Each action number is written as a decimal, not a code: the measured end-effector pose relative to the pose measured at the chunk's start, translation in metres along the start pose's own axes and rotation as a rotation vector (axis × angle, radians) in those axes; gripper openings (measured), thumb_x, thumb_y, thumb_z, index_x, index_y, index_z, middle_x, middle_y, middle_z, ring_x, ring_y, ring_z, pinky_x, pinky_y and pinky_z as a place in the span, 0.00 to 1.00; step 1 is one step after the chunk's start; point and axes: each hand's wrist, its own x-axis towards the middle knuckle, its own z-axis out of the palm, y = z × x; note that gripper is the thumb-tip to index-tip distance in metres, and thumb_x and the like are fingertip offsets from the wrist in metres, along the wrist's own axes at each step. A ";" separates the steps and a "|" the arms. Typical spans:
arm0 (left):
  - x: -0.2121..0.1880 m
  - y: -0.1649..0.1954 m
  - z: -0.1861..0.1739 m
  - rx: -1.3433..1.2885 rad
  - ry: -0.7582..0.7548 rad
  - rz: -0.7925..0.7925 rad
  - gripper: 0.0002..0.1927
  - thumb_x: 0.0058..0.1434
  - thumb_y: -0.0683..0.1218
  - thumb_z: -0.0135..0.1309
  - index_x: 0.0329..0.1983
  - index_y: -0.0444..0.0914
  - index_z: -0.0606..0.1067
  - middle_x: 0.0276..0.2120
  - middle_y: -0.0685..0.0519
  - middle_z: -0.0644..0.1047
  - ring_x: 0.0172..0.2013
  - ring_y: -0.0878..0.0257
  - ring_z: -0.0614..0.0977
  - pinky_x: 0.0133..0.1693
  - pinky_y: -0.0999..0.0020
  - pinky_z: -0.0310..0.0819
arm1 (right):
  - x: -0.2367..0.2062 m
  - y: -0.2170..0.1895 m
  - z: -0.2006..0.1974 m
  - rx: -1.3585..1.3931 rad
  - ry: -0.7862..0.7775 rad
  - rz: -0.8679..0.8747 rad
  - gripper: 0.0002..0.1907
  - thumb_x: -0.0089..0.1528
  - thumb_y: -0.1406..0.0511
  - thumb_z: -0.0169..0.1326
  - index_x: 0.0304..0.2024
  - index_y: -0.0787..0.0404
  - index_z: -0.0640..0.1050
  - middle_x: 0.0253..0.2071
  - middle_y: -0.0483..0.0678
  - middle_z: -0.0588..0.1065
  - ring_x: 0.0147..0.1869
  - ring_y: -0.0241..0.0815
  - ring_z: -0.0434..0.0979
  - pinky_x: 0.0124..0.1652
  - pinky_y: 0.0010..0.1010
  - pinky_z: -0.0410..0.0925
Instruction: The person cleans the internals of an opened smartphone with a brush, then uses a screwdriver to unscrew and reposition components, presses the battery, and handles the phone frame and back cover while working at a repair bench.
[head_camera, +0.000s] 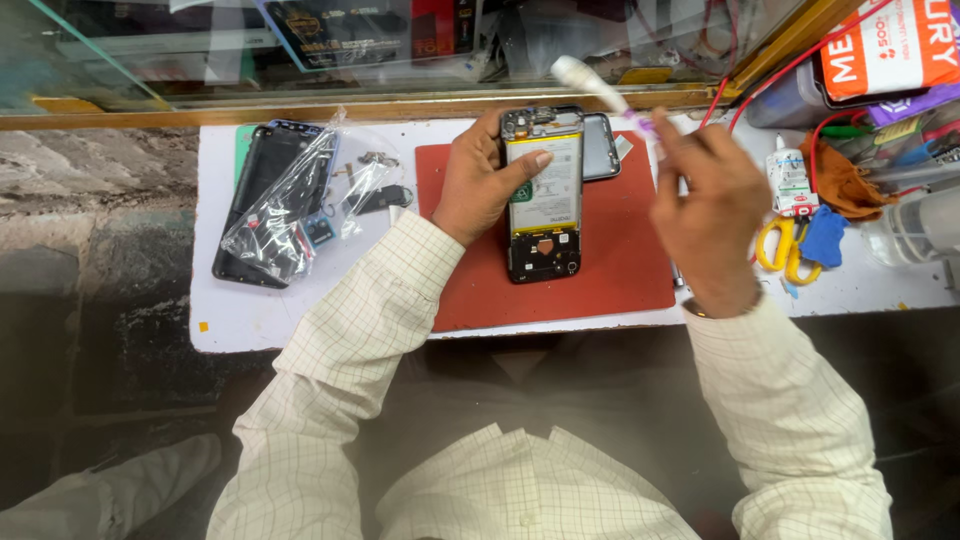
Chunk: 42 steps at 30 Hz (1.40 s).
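Sleeves: two checked cream sleeves (340, 330) lie nearest the camera, one to each hand.
Opened phone: one phone with its back off (543, 195) lies upright on the red mat (620, 260), battery and boards bare, near the mat's far edge.
Left hand: the left hand (480, 185) wraps the phone's left side, thumb pressed flat on the battery.
Right hand: the right hand (705, 205) is raised above the mat's right edge, fingers pinched on a white, purple-collared tube or tool (600, 90); I cannot tell its exact kind.
Risk, battery: a hard press by the thumb or a slip of the tool could dent or pierce the soft cell.
Risk, drip: if the tube holds glue, a drop could land on the bare boards.
Risk, small parts: loose bits (375, 160) near the plastic bag (285, 205) could roll off the white board (240, 320).
Count: one mat, one dark back cover (600, 145) behind the phone, one dark shell under the bag, one yellow scissors (780, 245), one small glue bottle (790, 180).
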 end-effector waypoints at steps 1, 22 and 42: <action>-0.001 0.001 0.001 -0.011 -0.006 0.007 0.22 0.66 0.40 0.63 0.61 0.32 0.70 0.50 0.45 0.82 0.50 0.60 0.84 0.53 0.62 0.84 | 0.002 -0.006 -0.011 0.064 -0.043 0.006 0.21 0.67 0.72 0.60 0.61 0.53 0.84 0.35 0.47 0.72 0.33 0.45 0.73 0.34 0.39 0.66; -0.001 0.014 0.006 0.000 -0.040 0.035 0.19 0.66 0.39 0.62 0.57 0.34 0.71 0.48 0.47 0.82 0.49 0.63 0.85 0.52 0.64 0.85 | 0.071 0.001 -0.061 0.153 -0.245 -0.136 0.13 0.65 0.73 0.58 0.51 0.60 0.83 0.34 0.52 0.73 0.36 0.53 0.74 0.33 0.42 0.66; -0.115 0.130 0.084 0.207 -0.394 -0.058 0.21 0.69 0.38 0.56 0.65 0.38 0.70 0.47 0.50 0.83 0.47 0.63 0.87 0.50 0.68 0.83 | -0.023 0.031 -0.110 0.515 0.065 0.347 0.13 0.69 0.75 0.56 0.57 0.67 0.79 0.46 0.46 0.74 0.47 0.31 0.72 0.46 0.20 0.65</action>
